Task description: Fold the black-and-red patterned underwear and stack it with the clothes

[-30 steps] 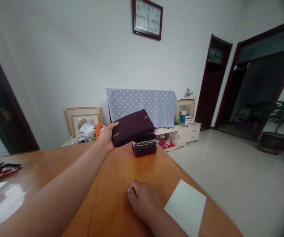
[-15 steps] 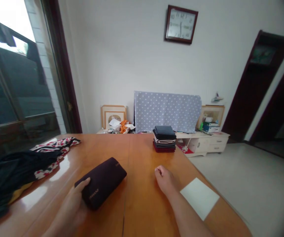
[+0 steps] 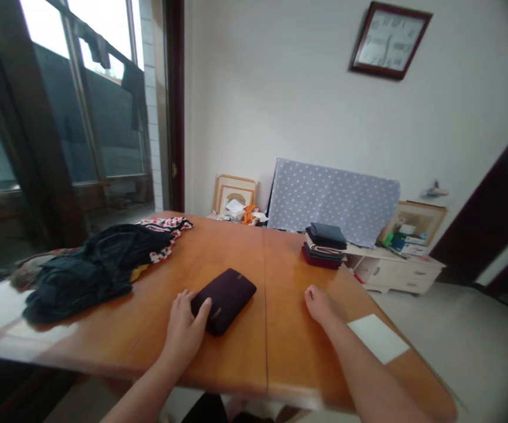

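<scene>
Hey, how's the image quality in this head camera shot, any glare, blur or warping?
In the head view, the window is blown out to white, the wooden table washes out with pale glare at its left end, the wall clock looks tilted and stretched by lens distortion, and the corners darken.
</scene>
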`<action>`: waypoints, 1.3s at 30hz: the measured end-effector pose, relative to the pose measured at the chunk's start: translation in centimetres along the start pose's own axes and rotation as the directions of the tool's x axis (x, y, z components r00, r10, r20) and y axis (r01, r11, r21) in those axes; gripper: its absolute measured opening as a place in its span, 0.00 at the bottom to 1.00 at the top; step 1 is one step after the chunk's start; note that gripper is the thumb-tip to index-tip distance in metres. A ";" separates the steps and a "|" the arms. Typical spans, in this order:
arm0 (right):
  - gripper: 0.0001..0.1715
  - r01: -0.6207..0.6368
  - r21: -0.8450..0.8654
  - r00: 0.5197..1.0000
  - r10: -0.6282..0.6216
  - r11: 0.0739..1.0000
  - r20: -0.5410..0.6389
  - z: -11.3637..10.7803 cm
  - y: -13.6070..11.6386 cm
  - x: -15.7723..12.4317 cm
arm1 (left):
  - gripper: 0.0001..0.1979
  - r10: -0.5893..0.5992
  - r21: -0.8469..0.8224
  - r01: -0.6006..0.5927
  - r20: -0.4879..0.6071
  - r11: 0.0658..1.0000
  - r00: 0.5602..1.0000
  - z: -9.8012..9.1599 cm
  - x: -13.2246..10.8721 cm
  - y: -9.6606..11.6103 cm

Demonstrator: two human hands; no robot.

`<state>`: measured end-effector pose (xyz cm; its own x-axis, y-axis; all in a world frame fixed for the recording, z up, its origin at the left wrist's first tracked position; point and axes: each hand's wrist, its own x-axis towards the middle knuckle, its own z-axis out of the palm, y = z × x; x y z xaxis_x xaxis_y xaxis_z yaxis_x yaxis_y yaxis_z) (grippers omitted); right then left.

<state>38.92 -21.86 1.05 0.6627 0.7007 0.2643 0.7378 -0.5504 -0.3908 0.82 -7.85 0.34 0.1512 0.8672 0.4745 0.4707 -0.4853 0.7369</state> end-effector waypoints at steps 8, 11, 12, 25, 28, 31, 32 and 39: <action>0.15 0.013 0.087 0.999 -0.016 0.996 0.036 0.9 -2.2 -3.7 | 0.25 -0.040 -0.038 0.040 0.000 0.999 0.999 -0.1 -0.6 0.7; 0.19 0.010 0.276 1.000 -0.015 0.961 0.016 1.9 -4.1 -6.9 | 0.25 -0.074 -0.066 0.076 0.034 0.995 0.997 -0.2 -0.4 0.6; 0.20 0.013 0.359 1.000 -0.012 0.933 -0.005 2.1 -4.7 -8.0 | 0.25 -0.078 -0.075 0.081 0.037 0.994 0.996 -0.2 -0.4 0.5; 0.21 0.062 0.344 0.996 -0.037 0.937 -0.080 2.1 -7.4 -11.3 | 0.23 -0.027 -0.266 0.042 0.061 0.963 0.998 -0.5 -0.5 4.0; 0.27 0.017 0.477 0.995 0.033 0.879 -0.096 2.0 -7.6 -11.6 | 0.23 0.094 -0.436 -0.034 0.115 0.899 0.989 -0.9 -1.8 7.3; 0.32 -0.037 0.623 0.987 0.126 0.782 -0.099 1.7 -7.6 -11.9 | 0.24 0.219 -0.663 0.003 0.251 0.749 0.943 -1.0 -3.2 9.9; 0.33 -0.049 0.662 0.983 0.154 0.748 -0.102 1.6 -7.6 -12.0 | 0.24 0.241 -0.704 0.029 0.281 0.709 0.929 -0.9 -3.4 10.2; 0.33 -0.066 0.721 0.936 0.293 0.690 -0.194 0.9 -7.4 -12.2 | 0.14 0.227 -0.338 -0.117 0.307 0.934 0.924 -0.3 -1.8 6.3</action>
<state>25.25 -25.91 -0.09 0.8613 0.4070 0.3042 0.3727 -0.0991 -0.9226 3.24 -12.53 4.32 0.5137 0.7258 0.4575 0.1281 -0.5921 0.7956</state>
